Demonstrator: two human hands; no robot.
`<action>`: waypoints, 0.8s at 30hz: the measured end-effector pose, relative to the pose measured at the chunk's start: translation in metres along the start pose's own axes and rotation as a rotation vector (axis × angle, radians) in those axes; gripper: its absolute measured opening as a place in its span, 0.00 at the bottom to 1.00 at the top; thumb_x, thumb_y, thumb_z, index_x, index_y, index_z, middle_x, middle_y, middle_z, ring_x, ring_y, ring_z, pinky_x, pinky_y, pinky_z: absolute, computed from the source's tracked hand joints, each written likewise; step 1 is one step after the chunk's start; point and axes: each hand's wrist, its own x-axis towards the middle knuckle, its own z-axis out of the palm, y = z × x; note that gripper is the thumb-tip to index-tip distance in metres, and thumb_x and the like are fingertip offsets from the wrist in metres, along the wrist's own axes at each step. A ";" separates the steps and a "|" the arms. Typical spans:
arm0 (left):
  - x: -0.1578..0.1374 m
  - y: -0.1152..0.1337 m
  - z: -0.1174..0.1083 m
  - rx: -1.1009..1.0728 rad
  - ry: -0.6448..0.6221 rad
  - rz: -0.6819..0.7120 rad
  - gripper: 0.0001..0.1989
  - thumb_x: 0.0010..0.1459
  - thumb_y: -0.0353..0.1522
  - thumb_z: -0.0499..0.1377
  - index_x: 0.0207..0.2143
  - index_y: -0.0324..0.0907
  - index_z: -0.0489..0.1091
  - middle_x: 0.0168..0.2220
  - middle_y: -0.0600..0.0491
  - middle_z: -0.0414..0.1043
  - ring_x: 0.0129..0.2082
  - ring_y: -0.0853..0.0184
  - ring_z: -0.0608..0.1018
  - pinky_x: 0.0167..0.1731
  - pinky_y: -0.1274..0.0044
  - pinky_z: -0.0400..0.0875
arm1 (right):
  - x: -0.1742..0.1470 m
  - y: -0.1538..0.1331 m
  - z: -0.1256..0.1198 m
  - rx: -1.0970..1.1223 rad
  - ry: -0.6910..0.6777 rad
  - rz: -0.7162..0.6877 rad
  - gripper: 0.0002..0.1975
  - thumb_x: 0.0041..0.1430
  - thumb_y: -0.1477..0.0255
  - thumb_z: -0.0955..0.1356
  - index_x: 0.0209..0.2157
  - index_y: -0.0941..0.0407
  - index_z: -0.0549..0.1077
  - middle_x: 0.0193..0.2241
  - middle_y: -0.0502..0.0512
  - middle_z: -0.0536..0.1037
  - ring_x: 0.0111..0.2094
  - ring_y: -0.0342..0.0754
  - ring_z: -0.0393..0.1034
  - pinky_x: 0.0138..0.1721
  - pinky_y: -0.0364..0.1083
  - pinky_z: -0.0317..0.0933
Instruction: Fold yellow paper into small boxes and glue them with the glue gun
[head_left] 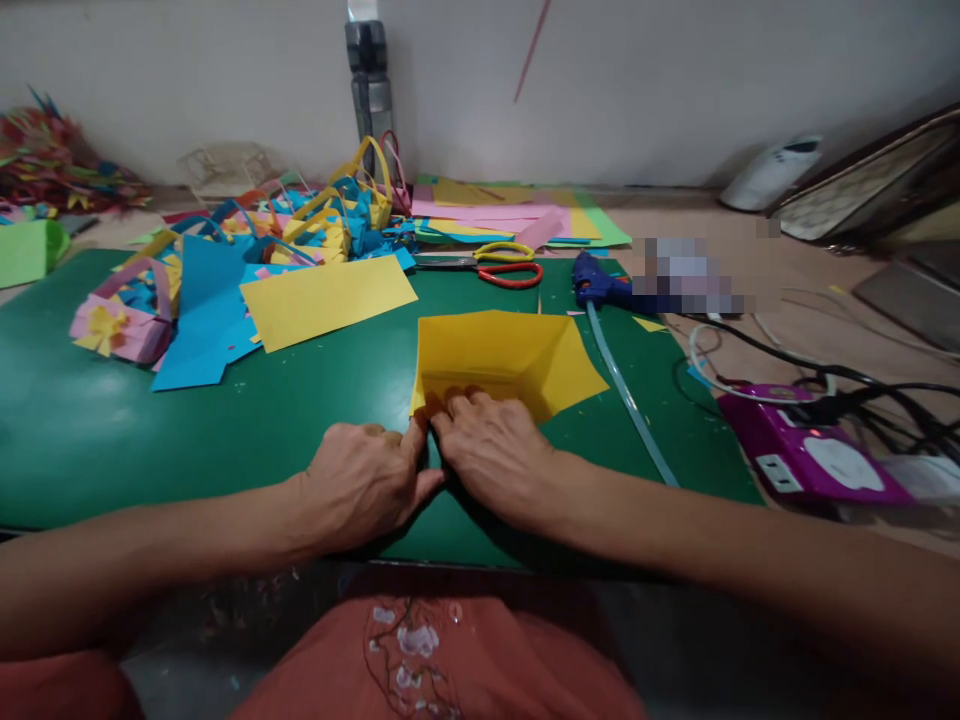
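Note:
A folded yellow paper box [499, 340] with raised walls sits on the green mat in front of me. Its right end flares outward. With thumb and index finger, my left hand [364, 470] grips the near left corner. My right hand [499, 445] bends over the near wall, fingertips inside the box and pressing the paper beside the left index finger. The thumb of the right hand is hidden. Beyond the box lie scissors [510, 274] with one yellow and one red handle. A flat yellow paper sheet [330, 300] rests to the left.
Blue card [199, 310] and a small pink paper basket [124, 325] lie left, near more colourful baskets [322, 225]. Paper sheets [502, 215] are stacked at the back. A blue glue gun [600, 285] with its glue stick [630, 395], plus a purple power strip [817, 450] with cables, lie right.

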 end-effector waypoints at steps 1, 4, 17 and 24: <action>0.000 0.000 0.001 0.000 0.004 0.002 0.28 0.60 0.49 0.41 0.45 0.35 0.65 0.26 0.45 0.75 0.23 0.58 0.77 0.16 0.77 0.59 | 0.003 0.000 -0.001 0.024 -0.009 0.011 0.13 0.58 0.79 0.59 0.41 0.61 0.70 0.36 0.62 0.75 0.36 0.52 0.69 0.29 0.48 0.61; -0.001 -0.001 0.003 0.002 0.019 -0.001 0.28 0.59 0.49 0.41 0.43 0.35 0.66 0.25 0.45 0.75 0.23 0.58 0.77 0.17 0.77 0.57 | 0.013 -0.001 -0.006 0.097 -0.059 0.055 0.13 0.58 0.79 0.59 0.38 0.62 0.72 0.33 0.62 0.76 0.34 0.52 0.71 0.27 0.47 0.59; -0.001 -0.002 0.004 0.008 0.035 -0.001 0.25 0.60 0.47 0.40 0.35 0.38 0.67 0.22 0.45 0.73 0.21 0.56 0.76 0.16 0.77 0.56 | 0.022 0.001 -0.010 0.093 -0.082 0.031 0.13 0.58 0.78 0.59 0.30 0.62 0.74 0.28 0.62 0.77 0.31 0.51 0.71 0.24 0.45 0.58; -0.001 -0.002 0.006 -0.003 0.050 0.019 0.22 0.61 0.42 0.42 0.46 0.37 0.64 0.25 0.45 0.75 0.23 0.58 0.77 0.17 0.77 0.60 | -0.011 -0.003 -0.001 -0.116 0.005 -0.043 0.14 0.57 0.80 0.58 0.41 0.64 0.71 0.37 0.64 0.72 0.36 0.53 0.67 0.24 0.47 0.61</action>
